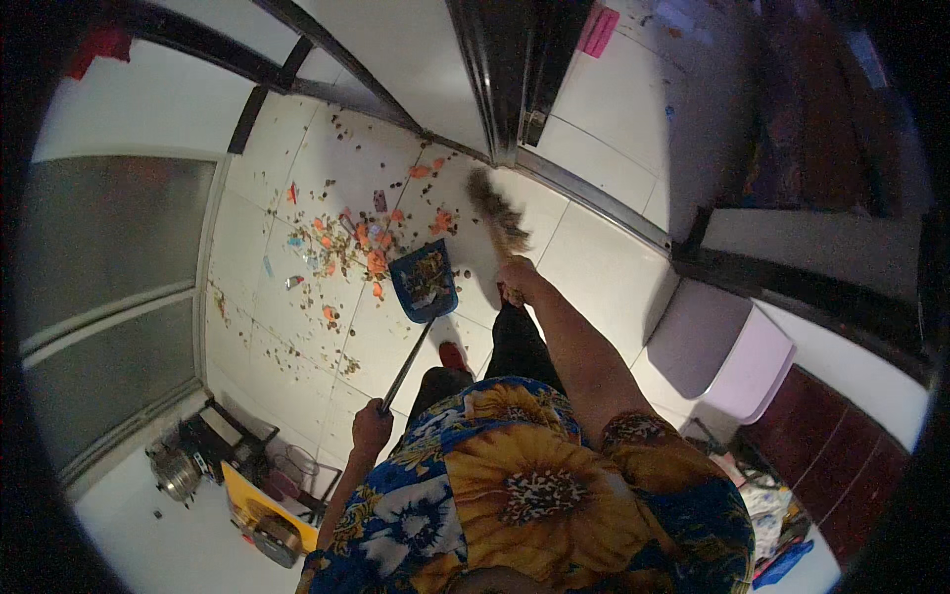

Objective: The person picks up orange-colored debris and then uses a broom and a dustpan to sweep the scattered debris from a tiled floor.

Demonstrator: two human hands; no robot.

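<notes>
My left hand [372, 428] grips the long handle of a blue dustpan [401, 284] that rests on the tiled floor. Brown and pale debris [428, 277] lies inside the pan. In my right hand [518, 280] is the handle of a broom, its brown bristles [496, 206] blurred and to the right of the pan. Spread over the tiles left of the dustpan is a scatter of dry leaf-like bits, dark pellets, orange scraps [376, 261] and small wrappers [294, 282].
A pale lilac bin [768, 364] stands at right, beside the wall. Ahead are a dark door frame [490, 74] and a raised threshold [594, 200]. A framed glass panel [119, 230] borders the left side. Metal pots [175, 473] stand on a rack at lower left.
</notes>
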